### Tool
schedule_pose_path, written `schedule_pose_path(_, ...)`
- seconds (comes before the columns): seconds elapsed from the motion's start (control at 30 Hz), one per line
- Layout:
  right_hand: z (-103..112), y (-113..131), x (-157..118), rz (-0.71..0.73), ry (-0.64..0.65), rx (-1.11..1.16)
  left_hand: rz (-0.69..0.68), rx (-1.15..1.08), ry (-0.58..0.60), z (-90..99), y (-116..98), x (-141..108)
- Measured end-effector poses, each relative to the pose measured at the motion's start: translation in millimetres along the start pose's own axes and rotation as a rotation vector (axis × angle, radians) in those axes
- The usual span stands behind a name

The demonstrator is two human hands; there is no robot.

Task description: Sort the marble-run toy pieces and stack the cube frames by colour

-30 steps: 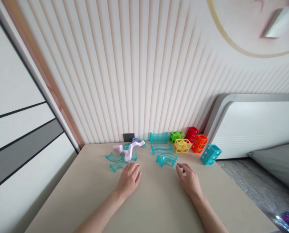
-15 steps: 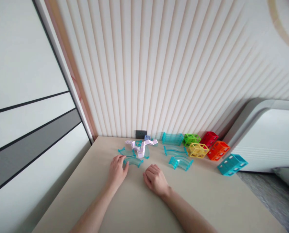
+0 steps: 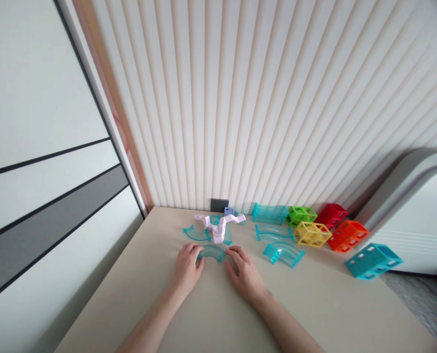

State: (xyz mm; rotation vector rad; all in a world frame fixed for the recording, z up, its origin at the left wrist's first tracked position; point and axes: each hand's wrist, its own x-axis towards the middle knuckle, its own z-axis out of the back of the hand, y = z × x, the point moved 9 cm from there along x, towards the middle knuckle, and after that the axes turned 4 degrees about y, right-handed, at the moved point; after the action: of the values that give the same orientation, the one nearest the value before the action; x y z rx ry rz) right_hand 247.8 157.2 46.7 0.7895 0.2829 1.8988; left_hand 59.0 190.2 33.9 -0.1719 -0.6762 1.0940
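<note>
A curved translucent teal track piece (image 3: 211,252) lies on the table between my hands. My left hand (image 3: 187,264) is at its left end, thumb and fingers around that end in a loose pinch. At the right end is my right hand (image 3: 245,272), its thumb and fingers apart and the fingertips close to the piece. Just behind stands a pale lilac zigzag piece (image 3: 220,229), with more teal pieces under and beside it, among them a curved one (image 3: 197,234) to the left.
Teal track pieces (image 3: 283,254) lie on the table (image 3: 211,318) to the right. Beyond them are green (image 3: 301,215), yellow (image 3: 312,234), red (image 3: 331,215), orange (image 3: 349,235) and teal (image 3: 373,261) open blocks. A ribbed wall (image 3: 204,122) rises behind.
My right hand has opened from a loose fist and come to the right end of the curved teal piece. My left hand remains at the left end. The camera view has shifted slightly.
</note>
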Motion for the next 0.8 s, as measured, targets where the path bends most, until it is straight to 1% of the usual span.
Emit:
schedule_pose_path(0.17, -5, 5, 1, 0.011, 0.080, -0.045, -0.116, -0.018, 0.121, 1.2, -27, -1)
schedule_pose_path(0.23, -7, 6, 1, 0.009, 0.121, -0.063, -0.144, -0.016, 0.115, 7.4, -28, 1)
schedule_pose_path(0.3, -9, 6, 1, -0.002, 0.156, -0.069, -0.117, 0.014, 0.052, 16.8, -13, 8)
schedule_pose_path(0.4, -10, 5, 2, -0.017, 0.170, -0.056, -0.004, 0.105, -0.078, 29.6, 30, 19)
schedule_pose_path(0.5, -9, 5, 3, -0.015, 0.164, -0.049, 0.081, 0.102, -0.109, 28.3, 71, 26)
schedule_pose_path(0.57, -8, 6, 3, -0.011, 0.161, -0.052, 0.120, 0.066, -0.111, 24.6, 89, 28)
schedule_pose_path(0.6, -8, 6, 3, -0.010, 0.161, -0.053, 0.128, 0.051, -0.107, 22.6, 93, 28)
schedule_pose_path(0.67, -8, 6, 3, -0.007, 0.161, -0.052, 0.128, 0.027, -0.090, 18.9, 95, 26)
schedule_pose_path(0.8, -7, 7, 3, -0.001, 0.154, -0.049, 0.118, -0.052, -0.051, 16.5, 88, 22)
